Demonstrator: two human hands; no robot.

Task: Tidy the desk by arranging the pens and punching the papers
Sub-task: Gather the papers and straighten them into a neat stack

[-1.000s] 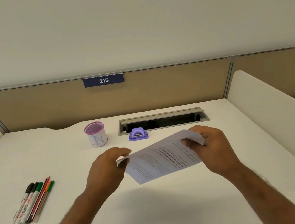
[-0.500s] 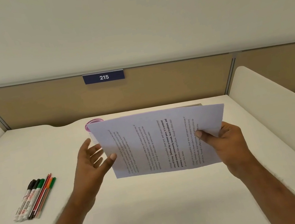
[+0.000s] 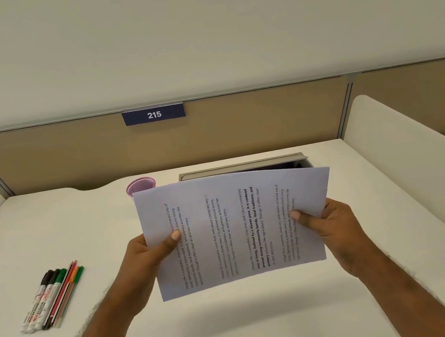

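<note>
Above the middle of the surface (image 3: 243,328), both hands pinch the papers (image 3: 234,225), left hand (image 3: 145,259) and right hand (image 3: 329,226) at opposite sides; pens (image 3: 53,296) lie near the left edge.

Blue plate (image 3: 153,114) on partition: "215" in white. Printed sheets (image 3: 234,225), text turned sideways, four blocks. Bold lines legible: "way of living. Defined by a slower pace, it is centered around strong community bonds, local traditions, and primary". Lighter lines partly legible: "peaceful, close-knit, and nature-connected", "activities like agriculture. Though it offers clean air and less stress". Markers (image 3: 42,301) at left: red and black print on white barrels, too small to read.
</note>
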